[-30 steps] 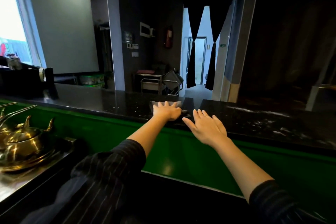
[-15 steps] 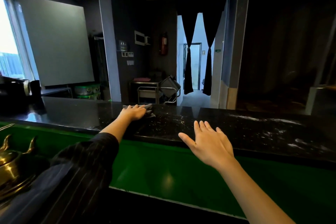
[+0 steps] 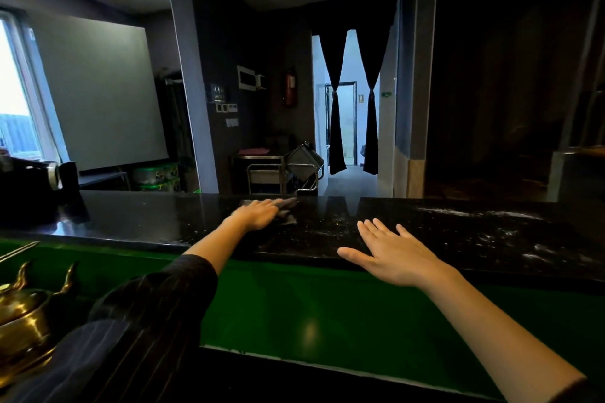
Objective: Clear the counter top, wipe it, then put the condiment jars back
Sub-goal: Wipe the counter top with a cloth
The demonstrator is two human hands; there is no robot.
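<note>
Sliding back right, left hand (image 3: 258,214) presses cloth (image 3: 288,218) flat; right hand (image 3: 397,255) hovers open near kettle-free counter (image 3: 147,219).

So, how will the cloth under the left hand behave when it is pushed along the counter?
The cloth looks soft and floppy: it lies bunched under the left hand, so it may fold or crumple. It probably slides easily, since the counter is glossy. It seems thin, so probably light.
</note>
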